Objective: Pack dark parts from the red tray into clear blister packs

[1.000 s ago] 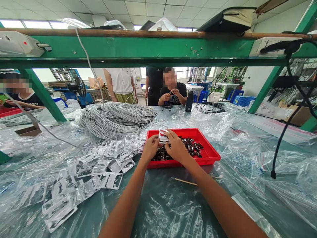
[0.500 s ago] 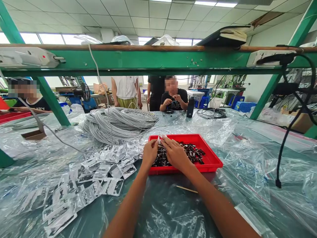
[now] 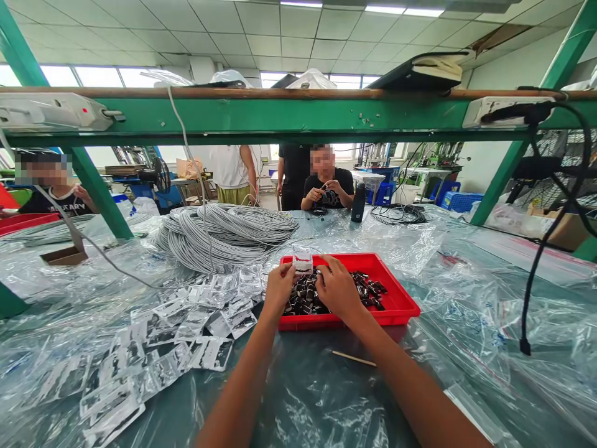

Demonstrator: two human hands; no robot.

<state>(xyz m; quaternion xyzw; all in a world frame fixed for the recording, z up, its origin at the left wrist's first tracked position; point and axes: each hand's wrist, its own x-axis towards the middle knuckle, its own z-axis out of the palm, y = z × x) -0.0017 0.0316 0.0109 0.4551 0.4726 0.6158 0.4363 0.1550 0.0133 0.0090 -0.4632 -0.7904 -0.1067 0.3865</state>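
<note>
My left hand (image 3: 278,289) pinches the edge of a small clear plastic bag (image 3: 302,260) with white on it, held up over the back left of a red tray (image 3: 401,308). Inside the tray lies a heap of small dark brown or black parts (image 3: 305,298), too small to name. Just right of the bag, my right hand (image 3: 340,289) hovers above the heap with its fingers apart, and I see nothing held in it. Many flat packed clear bags (image 3: 172,336) are spread on the table left of the tray.
A big coil of grey cable (image 3: 224,233) lies behind the bags. A thin wooden stick (image 3: 353,358) is in front of the tray. Further back stand a dark bottle (image 3: 358,202) and a seated person (image 3: 329,186). A green beam (image 3: 289,115) crosses above; a black cable (image 3: 527,298) hangs at right.
My right hand has come away from the bag, moving right and opening. The bag now shows flat and upright in my left hand. A standing person in the background has turned.
</note>
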